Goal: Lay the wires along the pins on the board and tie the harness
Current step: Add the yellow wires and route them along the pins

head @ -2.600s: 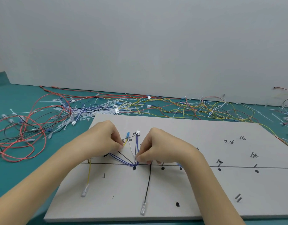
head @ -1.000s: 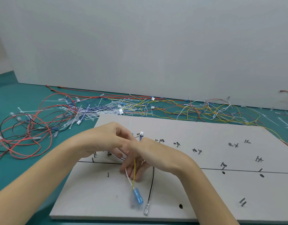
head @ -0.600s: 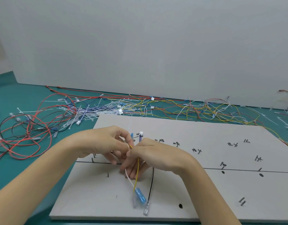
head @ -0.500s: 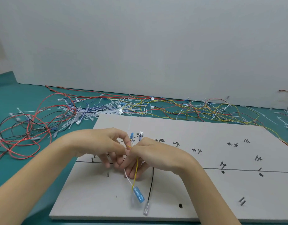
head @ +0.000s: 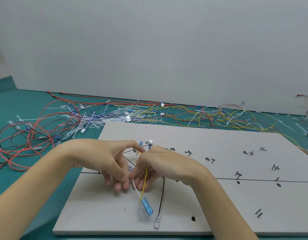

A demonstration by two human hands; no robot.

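A grey board [head: 210, 201] lies on the green table [head: 19, 104]. Over the board's left half, the left hand [head: 104, 158] and right hand [head: 165, 165] meet, both pinching a yellow wire [head: 144, 181]. The wire hangs to a blue terminal [head: 147, 207] near the board's front edge.

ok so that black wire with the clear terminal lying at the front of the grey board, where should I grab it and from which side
Pinch the thin black wire on its bare middle stretch, just above the clear terminal, coming from the right. It runs nearly straight towards you on the grey board; the right side looks open, while the blue terminal crowds its left.
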